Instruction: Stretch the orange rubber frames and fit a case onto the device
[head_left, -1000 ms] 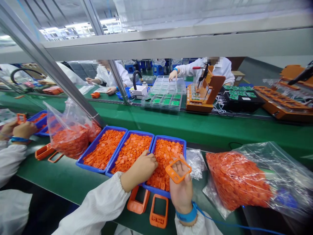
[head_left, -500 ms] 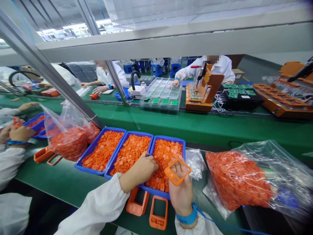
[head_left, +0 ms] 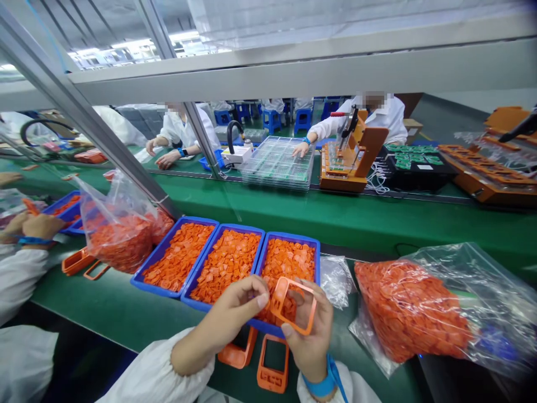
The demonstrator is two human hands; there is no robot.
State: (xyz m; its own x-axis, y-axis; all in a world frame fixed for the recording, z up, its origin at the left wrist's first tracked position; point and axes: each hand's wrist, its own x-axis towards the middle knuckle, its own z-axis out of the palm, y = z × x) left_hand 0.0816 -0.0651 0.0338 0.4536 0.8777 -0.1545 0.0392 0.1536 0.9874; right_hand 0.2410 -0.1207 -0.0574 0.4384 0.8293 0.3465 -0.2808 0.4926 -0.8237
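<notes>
My right hand (head_left: 311,330) holds a thin orange plastic frame (head_left: 293,305) upright above the near edge of the rightmost blue tray (head_left: 314,244). My left hand (head_left: 235,312) is pinched at the frame's left side, fingers closed; what it pinches, if anything, is too small to make out. Three blue trays of small orange parts lie side by side: the left tray (head_left: 147,270), the middle tray (head_left: 257,232) and the rightmost one. Two orange device shells (head_left: 272,364) lie on the green mat below my hands.
A clear bag of orange parts (head_left: 413,310) lies at right, another bag (head_left: 119,232) at left. A co-worker's hands (head_left: 36,226) work at far left. Beyond a green conveyor (head_left: 335,215), people sit behind clear trays (head_left: 279,162) and an orange fixture (head_left: 350,162).
My left hand came out of the rightmost tray and up to the frame. My right hand turned the frame from flat to upright and drew it nearer.
</notes>
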